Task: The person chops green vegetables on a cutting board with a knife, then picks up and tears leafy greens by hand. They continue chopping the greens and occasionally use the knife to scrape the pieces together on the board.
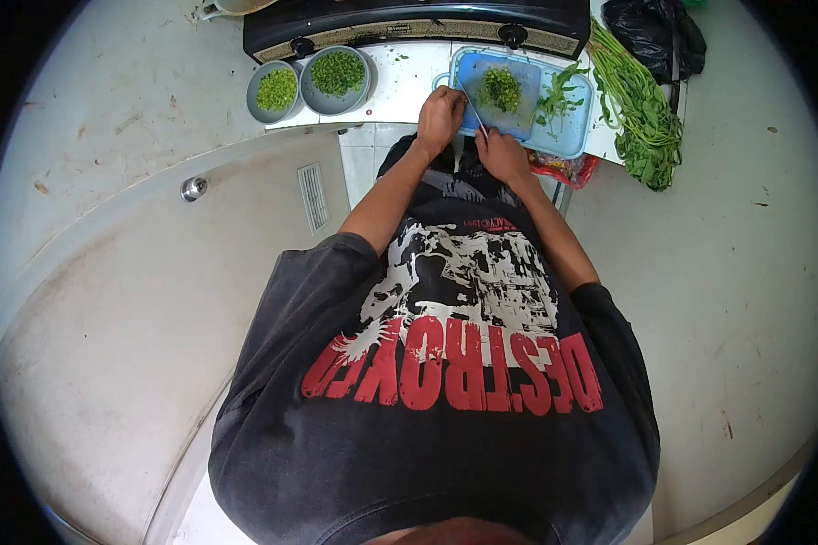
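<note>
My right hand [503, 156] is closed round the handle of a knife [473, 109], whose thin blade slants up and left across the left part of a blue cutting board [521, 121]. By the board's left edge, close to the blade, my left hand [440, 118] has its fingers drawn together; what they hold, if anything, is too small to make out. Chopped greens [500, 89] lie heaped on the board. The board rests in a light blue tray [568, 143], with loose leafy sprigs [557, 98] at its right side.
Two grey bowls of chopped greens, one lighter [276, 91] and one darker [336, 73], stand at the left. Behind is a black stove [409, 27]. A large leafy bunch [645, 136] hangs over the right edge beside a black plastic bag [654, 36]. A red bag [577, 173] sits below the tray.
</note>
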